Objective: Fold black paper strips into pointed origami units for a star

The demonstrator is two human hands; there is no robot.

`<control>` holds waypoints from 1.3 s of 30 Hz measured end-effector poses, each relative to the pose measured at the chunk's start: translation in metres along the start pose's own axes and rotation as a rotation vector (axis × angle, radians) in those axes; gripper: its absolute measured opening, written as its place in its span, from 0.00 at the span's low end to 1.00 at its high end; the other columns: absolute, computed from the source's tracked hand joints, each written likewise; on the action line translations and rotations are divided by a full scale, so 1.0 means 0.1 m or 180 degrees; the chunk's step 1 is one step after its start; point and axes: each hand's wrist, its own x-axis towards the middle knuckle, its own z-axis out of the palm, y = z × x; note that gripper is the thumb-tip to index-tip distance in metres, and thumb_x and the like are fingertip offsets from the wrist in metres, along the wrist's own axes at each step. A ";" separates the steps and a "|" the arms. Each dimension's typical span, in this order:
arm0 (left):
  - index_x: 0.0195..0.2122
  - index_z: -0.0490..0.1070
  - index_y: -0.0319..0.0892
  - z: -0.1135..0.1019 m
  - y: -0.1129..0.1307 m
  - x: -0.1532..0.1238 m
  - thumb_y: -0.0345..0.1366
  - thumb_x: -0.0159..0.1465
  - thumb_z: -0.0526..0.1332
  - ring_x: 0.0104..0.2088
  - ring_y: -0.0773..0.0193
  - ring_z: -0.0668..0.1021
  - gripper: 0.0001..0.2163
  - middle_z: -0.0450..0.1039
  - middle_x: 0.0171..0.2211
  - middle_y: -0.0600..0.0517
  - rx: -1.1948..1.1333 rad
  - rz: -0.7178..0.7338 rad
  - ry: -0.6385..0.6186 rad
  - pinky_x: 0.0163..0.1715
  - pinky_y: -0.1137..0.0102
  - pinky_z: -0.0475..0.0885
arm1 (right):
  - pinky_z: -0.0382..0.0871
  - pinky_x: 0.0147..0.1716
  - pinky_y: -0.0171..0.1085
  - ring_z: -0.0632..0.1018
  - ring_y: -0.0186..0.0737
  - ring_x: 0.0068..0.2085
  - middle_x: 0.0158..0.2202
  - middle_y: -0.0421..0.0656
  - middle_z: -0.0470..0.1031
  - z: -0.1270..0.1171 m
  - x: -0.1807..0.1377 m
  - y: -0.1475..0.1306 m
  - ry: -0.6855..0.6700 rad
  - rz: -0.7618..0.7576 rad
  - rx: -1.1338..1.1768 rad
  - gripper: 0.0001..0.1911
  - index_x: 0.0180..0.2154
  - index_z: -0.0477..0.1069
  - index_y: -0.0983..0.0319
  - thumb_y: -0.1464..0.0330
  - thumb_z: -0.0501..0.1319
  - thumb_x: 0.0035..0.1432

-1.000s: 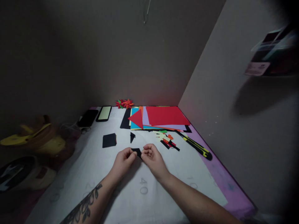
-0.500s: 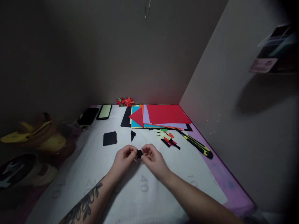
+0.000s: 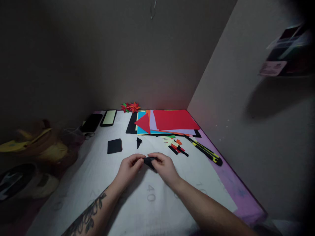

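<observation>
A small black piece of folded paper [image 3: 149, 162] is pinched between both hands above the white work surface [image 3: 133, 203]. My left hand [image 3: 130, 167] has thumb and fingers closed on its left end. Closed on the right side is my right hand [image 3: 164, 166], its thumb lying across the front of the paper. The fingers cover part of the folds. Just beyond the hands lies a folded black paper piece [image 3: 139, 143]. To its left sits a stack of black paper squares [image 3: 114, 146].
Coloured paper sheets [image 3: 176, 120] lie at the back, with two paper stars [image 3: 134, 107] beside them. Paper scraps [image 3: 173, 143] and a yellow-black utility knife [image 3: 206, 151] are on the right. Two phones [image 3: 108, 118] rest at the back left; a plush-like yellow-brown object [image 3: 46, 144] stands left.
The black paper has turned between my fingers and now shows a longer, pointed shape. My right thumb has shifted onto its front. The camera view has moved slightly.
</observation>
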 end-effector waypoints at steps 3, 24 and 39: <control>0.38 0.77 0.39 0.01 0.00 -0.01 0.38 0.56 0.61 0.32 0.61 0.78 0.12 0.79 0.33 0.48 0.0156 0.0092 -0.0008 0.32 0.70 0.70 | 0.73 0.38 0.38 0.78 0.42 0.38 0.35 0.43 0.79 -0.01 0.00 -0.04 0.0052 0.0096 -0.0015 0.11 0.36 0.78 0.60 0.70 0.58 0.52; 0.31 0.76 0.40 0.03 -0.03 -0.02 0.40 0.59 0.60 0.28 0.64 0.75 0.10 0.77 0.27 0.52 0.0562 0.0328 0.0605 0.29 0.73 0.67 | 0.72 0.26 0.29 0.81 0.37 0.29 0.30 0.52 0.80 0.02 0.07 -0.07 -0.0536 0.2026 0.2677 0.09 0.36 0.74 0.71 0.70 0.61 0.57; 0.33 0.79 0.41 0.07 -0.06 -0.03 0.40 0.59 0.60 0.28 0.63 0.78 0.10 0.81 0.30 0.51 0.0756 0.0445 0.0586 0.30 0.71 0.72 | 0.71 0.32 0.29 0.80 0.35 0.30 0.27 0.45 0.79 0.01 0.04 -0.06 -0.0243 0.1712 0.2474 0.13 0.31 0.74 0.67 0.73 0.70 0.38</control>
